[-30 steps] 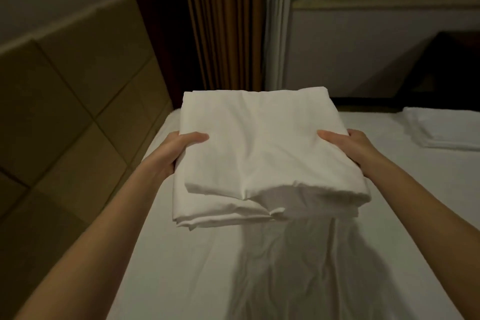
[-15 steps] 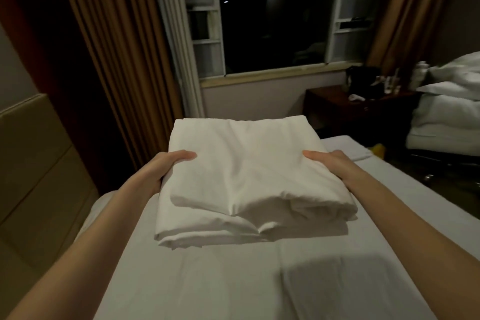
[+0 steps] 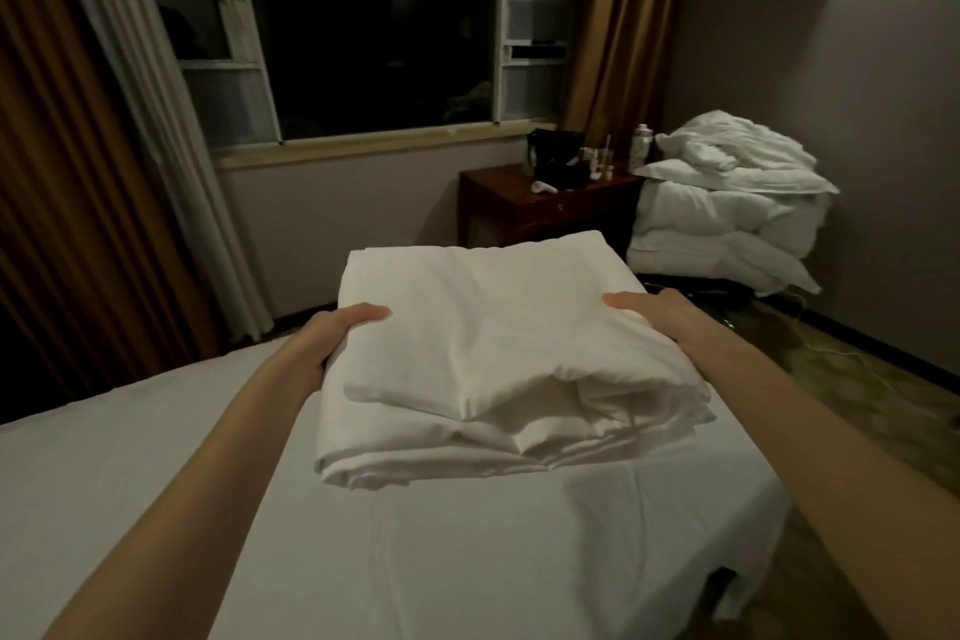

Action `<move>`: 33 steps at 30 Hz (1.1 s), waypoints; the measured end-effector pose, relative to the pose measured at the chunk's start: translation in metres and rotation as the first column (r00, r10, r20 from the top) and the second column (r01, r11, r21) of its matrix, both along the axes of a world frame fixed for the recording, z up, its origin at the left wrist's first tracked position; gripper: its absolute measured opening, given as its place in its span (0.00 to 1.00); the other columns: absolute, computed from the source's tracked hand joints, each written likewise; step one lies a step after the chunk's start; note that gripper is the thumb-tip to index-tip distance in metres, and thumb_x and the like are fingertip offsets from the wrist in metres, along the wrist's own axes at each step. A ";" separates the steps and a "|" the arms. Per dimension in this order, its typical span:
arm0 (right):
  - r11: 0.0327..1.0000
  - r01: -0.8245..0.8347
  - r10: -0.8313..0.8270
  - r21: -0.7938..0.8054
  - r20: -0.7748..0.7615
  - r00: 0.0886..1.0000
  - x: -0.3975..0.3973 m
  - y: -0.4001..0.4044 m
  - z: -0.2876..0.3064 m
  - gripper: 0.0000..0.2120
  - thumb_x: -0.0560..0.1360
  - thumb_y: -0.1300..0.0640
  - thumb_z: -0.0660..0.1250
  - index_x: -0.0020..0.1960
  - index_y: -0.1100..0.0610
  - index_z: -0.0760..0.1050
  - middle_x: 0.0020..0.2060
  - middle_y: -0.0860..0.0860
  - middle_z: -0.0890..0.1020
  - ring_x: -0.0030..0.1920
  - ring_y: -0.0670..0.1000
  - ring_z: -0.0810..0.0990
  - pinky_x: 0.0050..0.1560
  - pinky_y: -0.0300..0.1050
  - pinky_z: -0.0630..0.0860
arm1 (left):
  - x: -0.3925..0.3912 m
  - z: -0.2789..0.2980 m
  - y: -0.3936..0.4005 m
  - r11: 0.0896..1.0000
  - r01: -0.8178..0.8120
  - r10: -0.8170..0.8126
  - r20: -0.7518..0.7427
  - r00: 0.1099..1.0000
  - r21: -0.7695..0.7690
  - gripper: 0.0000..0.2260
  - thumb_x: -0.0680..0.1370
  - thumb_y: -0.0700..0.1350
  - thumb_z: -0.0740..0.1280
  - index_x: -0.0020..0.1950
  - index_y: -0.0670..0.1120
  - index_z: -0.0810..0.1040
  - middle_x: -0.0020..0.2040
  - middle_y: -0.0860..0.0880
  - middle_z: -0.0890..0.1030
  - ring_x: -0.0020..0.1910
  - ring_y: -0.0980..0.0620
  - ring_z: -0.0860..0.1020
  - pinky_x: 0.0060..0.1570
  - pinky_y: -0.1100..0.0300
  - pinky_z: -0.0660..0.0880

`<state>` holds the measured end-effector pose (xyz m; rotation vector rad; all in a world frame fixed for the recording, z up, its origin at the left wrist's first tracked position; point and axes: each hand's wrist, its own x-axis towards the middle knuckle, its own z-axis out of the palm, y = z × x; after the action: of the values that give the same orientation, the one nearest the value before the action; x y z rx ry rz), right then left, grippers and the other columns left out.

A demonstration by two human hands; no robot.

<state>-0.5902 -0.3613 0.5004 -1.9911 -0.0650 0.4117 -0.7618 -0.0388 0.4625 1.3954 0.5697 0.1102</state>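
A folded white sheet (image 3: 498, 353), thick with several layers, is held up in front of me above the bed (image 3: 467, 561). My left hand (image 3: 337, 338) grips its left edge, thumb on top and fingers hidden underneath. My right hand (image 3: 660, 317) grips the right edge the same way. The bundle casts a shadow on the white mattress cover below it.
A dark wooden side table (image 3: 540, 208) with a bag, cups and a bottle stands under the window (image 3: 374, 31). A heap of white duvets and pillows (image 3: 727, 203) sits at the right wall. Brown curtains (image 3: 78, 172) hang at the left. A cable lies on the floor at the right.
My head and body have turned to the right with the sheet; the headboard has left the view, and the side table, the duvet heap and the bed's corner have come in. Both grips are unchanged.
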 end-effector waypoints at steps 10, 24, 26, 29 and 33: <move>0.982 0.188 -0.188 -0.014 -0.029 0.982 0.094 -0.099 -0.001 0.42 0.73 0.43 0.70 0.76 0.63 0.56 0.71 0.60 0.65 0.66 0.62 0.70 0.56 0.51 0.70 | 0.154 0.004 -0.081 0.992 0.128 -0.128 0.011 0.992 -0.004 0.28 0.65 0.49 0.77 0.61 0.42 0.78 0.54 0.42 0.83 0.54 0.42 0.81 0.53 0.50 0.77; 0.954 0.299 -0.298 0.019 -0.030 0.954 0.255 -0.206 -0.008 0.40 0.70 0.42 0.72 0.72 0.64 0.63 0.62 0.57 0.75 0.44 0.53 0.76 0.37 0.45 0.69 | 0.353 0.013 -0.168 0.972 0.230 -0.229 -0.035 0.973 0.036 0.31 0.59 0.50 0.79 0.60 0.43 0.79 0.54 0.41 0.83 0.54 0.40 0.81 0.55 0.47 0.77; 0.960 0.278 -0.276 0.024 -0.047 0.960 0.288 -0.227 -0.011 0.41 0.70 0.43 0.73 0.73 0.63 0.63 0.64 0.58 0.73 0.48 0.55 0.75 0.43 0.48 0.71 | 0.384 0.009 -0.189 0.975 0.219 -0.218 -0.032 0.975 0.031 0.33 0.58 0.50 0.79 0.61 0.42 0.78 0.54 0.41 0.83 0.55 0.40 0.81 0.54 0.47 0.77; 0.973 0.231 -0.230 0.021 -0.043 0.972 0.340 -0.260 -0.009 0.40 0.68 0.42 0.74 0.71 0.62 0.66 0.61 0.58 0.76 0.53 0.58 0.77 0.56 0.53 0.74 | 0.426 0.003 -0.232 0.982 0.189 -0.189 -0.022 0.982 0.016 0.25 0.67 0.49 0.75 0.61 0.43 0.77 0.55 0.41 0.83 0.54 0.41 0.80 0.50 0.50 0.77; 0.985 0.171 -0.171 -0.002 -0.041 0.984 0.409 -0.305 0.003 0.35 0.68 0.44 0.74 0.67 0.62 0.70 0.51 0.56 0.79 0.48 0.58 0.79 0.50 0.50 0.75 | 0.478 -0.006 -0.287 0.993 0.117 -0.117 -0.013 0.993 -0.022 0.27 0.65 0.49 0.75 0.62 0.42 0.77 0.54 0.42 0.83 0.53 0.42 0.81 0.49 0.51 0.77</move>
<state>-0.1814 -0.6664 0.5036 -1.9677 0.1312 0.3413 -0.2834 -0.3257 0.4566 1.4065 0.4987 -0.0001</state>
